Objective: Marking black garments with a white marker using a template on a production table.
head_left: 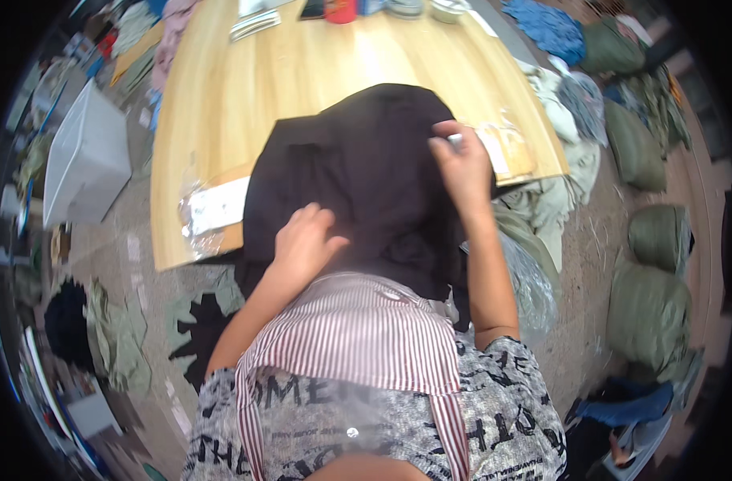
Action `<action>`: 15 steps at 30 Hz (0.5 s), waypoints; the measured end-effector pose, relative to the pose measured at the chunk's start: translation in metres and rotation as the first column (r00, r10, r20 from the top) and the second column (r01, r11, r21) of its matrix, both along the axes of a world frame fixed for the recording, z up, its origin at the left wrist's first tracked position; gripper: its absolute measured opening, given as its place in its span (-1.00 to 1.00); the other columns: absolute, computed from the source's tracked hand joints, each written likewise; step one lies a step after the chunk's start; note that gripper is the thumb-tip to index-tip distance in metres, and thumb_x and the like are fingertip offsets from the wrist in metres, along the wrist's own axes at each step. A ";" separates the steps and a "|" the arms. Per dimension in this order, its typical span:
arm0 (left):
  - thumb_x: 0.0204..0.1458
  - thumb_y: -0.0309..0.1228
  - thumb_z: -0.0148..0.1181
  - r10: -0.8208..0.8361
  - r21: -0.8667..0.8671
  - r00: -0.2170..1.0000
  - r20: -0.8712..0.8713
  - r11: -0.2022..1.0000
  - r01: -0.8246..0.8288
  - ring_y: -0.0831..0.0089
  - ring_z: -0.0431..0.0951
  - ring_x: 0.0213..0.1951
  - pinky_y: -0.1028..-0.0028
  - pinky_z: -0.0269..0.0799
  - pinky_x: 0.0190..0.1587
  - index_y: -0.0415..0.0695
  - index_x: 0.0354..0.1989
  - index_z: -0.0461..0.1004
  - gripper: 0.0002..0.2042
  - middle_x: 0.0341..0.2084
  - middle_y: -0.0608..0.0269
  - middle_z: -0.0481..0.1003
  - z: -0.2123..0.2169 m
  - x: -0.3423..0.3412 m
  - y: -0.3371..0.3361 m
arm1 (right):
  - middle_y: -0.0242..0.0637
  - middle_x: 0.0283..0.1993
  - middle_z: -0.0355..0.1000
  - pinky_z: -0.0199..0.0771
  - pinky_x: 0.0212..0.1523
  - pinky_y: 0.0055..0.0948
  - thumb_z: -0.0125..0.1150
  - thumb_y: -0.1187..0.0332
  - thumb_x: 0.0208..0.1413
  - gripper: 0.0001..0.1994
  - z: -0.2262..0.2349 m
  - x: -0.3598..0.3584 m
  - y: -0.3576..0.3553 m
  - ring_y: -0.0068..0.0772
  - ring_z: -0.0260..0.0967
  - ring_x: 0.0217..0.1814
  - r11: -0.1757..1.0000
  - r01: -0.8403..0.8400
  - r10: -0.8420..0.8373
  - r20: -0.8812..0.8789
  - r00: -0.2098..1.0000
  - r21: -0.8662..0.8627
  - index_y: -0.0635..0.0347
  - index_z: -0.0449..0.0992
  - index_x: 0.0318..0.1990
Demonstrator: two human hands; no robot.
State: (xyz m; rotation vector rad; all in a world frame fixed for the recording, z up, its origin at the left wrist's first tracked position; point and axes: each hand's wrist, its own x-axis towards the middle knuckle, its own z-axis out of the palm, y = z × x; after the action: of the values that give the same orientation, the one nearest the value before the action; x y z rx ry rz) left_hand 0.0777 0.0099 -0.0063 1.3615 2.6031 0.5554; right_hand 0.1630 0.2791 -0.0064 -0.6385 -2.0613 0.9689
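Observation:
A large piece of black fabric, perhaps a garment, is spread over the near edge of the table and hangs down toward my striped apron. My left hand lies on its lower left part, thumb apart from the fingers, with nothing in it. Over the right edge of the fabric, my right hand is curled. A small pale, shiny thing shows between its fingers, too blurred and too small to name.
The wooden table carries a red container at its far side and clear plastic wrap at the near left. A white bin stands left on the floor. Green bundles and pale cloth lie to the right.

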 end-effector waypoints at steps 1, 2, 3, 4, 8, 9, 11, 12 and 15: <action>-0.20 -0.31 0.36 0.087 0.076 0.995 -0.048 0.994 -0.083 0.21 0.46 -0.18 0.27 0.41 -0.23 -0.12 -0.35 0.42 -0.72 -0.36 0.23 0.42 -0.009 0.006 -0.003 | -0.16 -0.22 0.49 0.45 -0.14 -0.34 0.28 0.44 -0.07 -0.83 0.011 -0.001 -0.022 -0.20 0.47 -0.18 0.987 -0.056 0.056 -0.008 0.998 -0.151 0.19 0.55 -0.26; -0.21 -0.38 0.35 0.110 0.042 0.992 -0.063 0.993 -0.108 0.20 0.45 -0.21 0.25 0.39 -0.25 -0.13 -0.40 0.38 -0.74 -0.40 0.23 0.39 -0.009 0.010 -0.005 | -0.18 -0.24 0.49 0.47 -0.19 -0.36 0.28 0.43 -0.06 -0.85 0.007 -0.003 -0.033 -0.23 0.48 -0.24 0.986 -0.131 0.129 -0.023 0.991 -0.100 0.16 0.56 -0.28; -0.22 -0.45 0.32 0.104 0.046 0.991 -0.081 0.994 -0.100 0.18 0.42 -0.26 0.23 0.36 -0.28 -0.13 -0.43 0.35 -0.77 -0.44 0.22 0.36 -0.013 0.011 -0.012 | -0.18 -0.26 0.50 0.48 -0.19 -0.37 0.28 0.42 -0.06 -0.87 0.012 -0.006 -0.048 -0.25 0.49 -0.24 0.965 -0.201 0.203 -0.008 0.979 -0.170 0.14 0.57 -0.30; -0.21 -0.51 0.28 0.067 0.000 0.997 -0.049 0.998 -0.067 0.13 0.41 -0.23 0.21 0.40 -0.26 -0.14 -0.43 0.38 -0.81 -0.42 0.17 0.36 -0.011 0.010 -0.016 | -0.20 -0.24 0.50 0.48 -0.19 -0.35 0.28 0.41 -0.06 -0.87 0.013 -0.011 -0.060 -0.23 0.50 -0.24 0.939 -0.287 0.282 -0.054 0.958 -0.188 0.12 0.58 -0.31; -0.16 -0.58 0.23 -0.048 0.145 0.978 0.201 0.989 0.018 0.25 0.45 -0.31 0.39 0.36 -0.25 -0.22 -0.42 0.38 -0.85 -0.42 0.15 0.43 -0.002 0.009 -0.024 | -0.21 -0.32 0.51 0.46 -0.30 -0.37 0.29 0.30 -0.02 -0.83 0.011 -0.034 -0.095 -0.22 0.50 -0.30 0.746 -0.666 0.663 -0.094 0.743 -0.002 0.17 0.57 -0.32; -0.12 -0.59 0.22 -0.033 0.266 0.922 0.385 0.961 -0.077 0.35 0.47 -0.32 0.47 0.35 -0.23 -0.23 -0.40 0.38 -0.86 -0.41 0.18 0.45 0.008 0.010 -0.024 | -0.20 -0.34 0.52 0.46 -0.31 -0.36 0.28 0.24 -0.01 -0.79 0.015 -0.034 -0.101 -0.20 0.50 -0.30 0.661 -0.751 0.748 -0.079 0.659 0.004 0.17 0.57 -0.32; -0.01 -0.58 0.19 -0.061 0.432 0.882 0.468 0.886 -0.167 0.63 0.35 -0.39 0.60 0.29 -0.27 -0.25 -0.36 0.37 -0.89 -0.44 0.36 0.42 0.038 0.010 -0.024 | -0.19 -0.37 0.52 0.45 -0.31 -0.34 0.27 0.13 0.00 -0.72 0.030 -0.029 -0.105 -0.17 0.50 -0.31 0.500 -0.862 0.865 0.005 0.502 -0.081 0.17 0.58 -0.32; 0.05 -0.58 0.15 -0.137 0.516 0.745 0.653 0.800 -0.305 0.69 0.33 -0.39 0.64 0.30 -0.28 -0.23 -0.32 0.35 -0.90 -0.42 0.40 0.40 0.040 0.003 -0.035 | -0.17 -0.36 0.53 0.45 -0.31 -0.31 0.28 0.10 -0.02 -0.69 0.046 -0.024 -0.103 -0.15 0.50 -0.29 0.430 -0.892 0.902 0.117 0.417 -0.136 0.18 0.58 -0.32; -0.01 -0.68 0.15 -0.297 0.588 0.608 0.736 0.726 -0.357 0.64 0.41 -0.29 0.66 0.31 -0.21 -0.22 -0.26 0.32 -0.82 -0.42 0.37 0.40 0.062 -0.017 -0.055 | -0.15 -0.39 0.52 0.43 -0.34 -0.30 0.31 0.11 -0.05 -0.69 0.047 -0.012 -0.081 -0.13 0.49 -0.32 0.433 -0.898 0.848 0.370 0.378 -0.074 0.20 0.57 -0.34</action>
State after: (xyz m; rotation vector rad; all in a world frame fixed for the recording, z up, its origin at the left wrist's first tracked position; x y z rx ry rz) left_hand 0.0612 -0.0447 0.0555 0.8102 1.6551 1.8131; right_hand 0.1515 0.1981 0.0405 0.5632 -2.8328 1.3075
